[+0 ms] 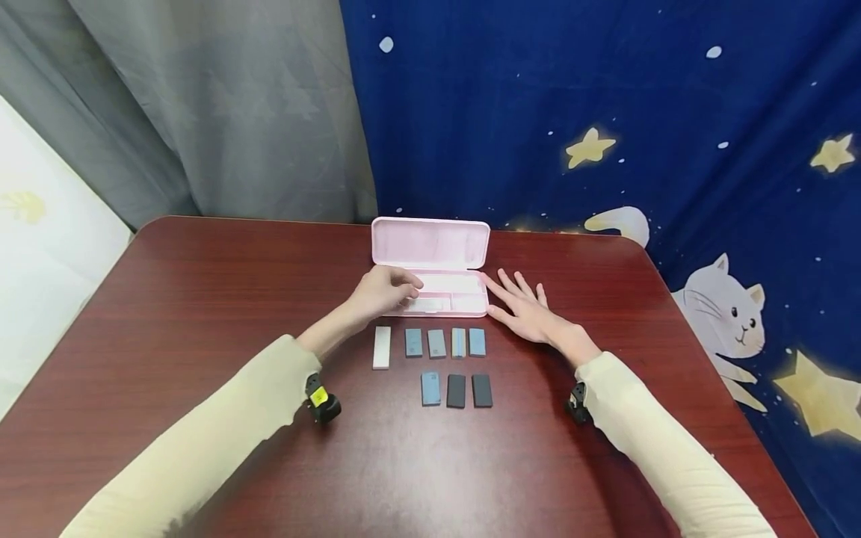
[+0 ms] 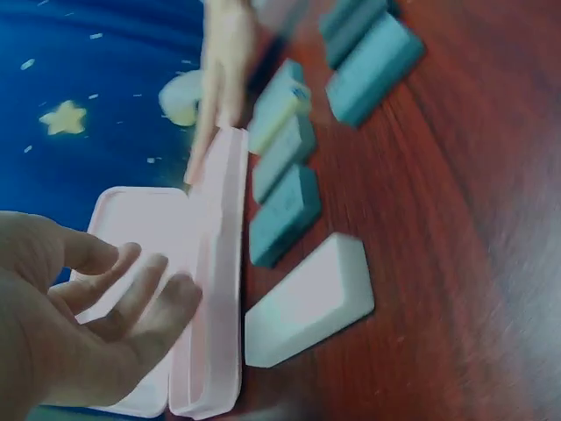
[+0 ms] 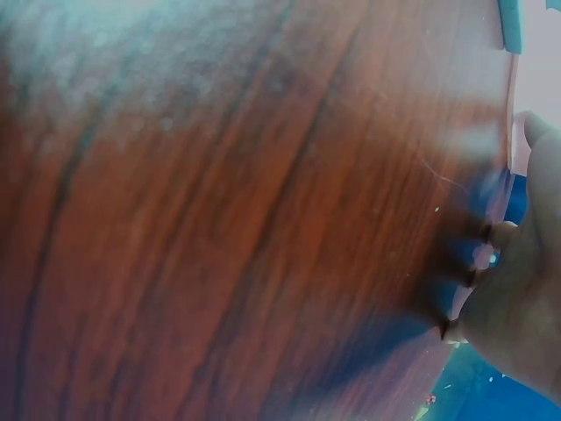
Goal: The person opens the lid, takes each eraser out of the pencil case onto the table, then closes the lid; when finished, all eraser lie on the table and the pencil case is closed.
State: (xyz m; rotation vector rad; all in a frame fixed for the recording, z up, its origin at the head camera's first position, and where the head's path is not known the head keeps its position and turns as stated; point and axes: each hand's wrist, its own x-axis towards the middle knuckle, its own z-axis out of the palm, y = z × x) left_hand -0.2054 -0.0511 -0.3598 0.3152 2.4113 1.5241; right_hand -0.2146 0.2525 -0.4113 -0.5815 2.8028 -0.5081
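A pink pencil case [image 1: 468, 283] lies with its lid [image 1: 430, 243] raised at the back of the table. My left hand [image 1: 386, 290] hovers over the case's left end, its fingers loosely bent; the left wrist view finds nothing between the fingers [image 2: 149, 303]. A pale flat piece [image 1: 427, 304] shows in the front compartment, beside the fingertips. With fingers spread, my right hand [image 1: 528, 310] rests at the case's right end, thumb and index finger against it. A long white block [image 1: 381, 347], like an eraser, lies just in front of the case.
Right of the white block run several small eraser-like blocks: blue [image 1: 413, 343], grey-blue [image 1: 436, 344], striped [image 1: 458, 343] and another blue [image 1: 477, 342]. A nearer row has a blue block [image 1: 430, 388] and two dark ones [image 1: 456, 391]. Curtains [image 1: 484, 112] hang behind the table [image 1: 222, 299].
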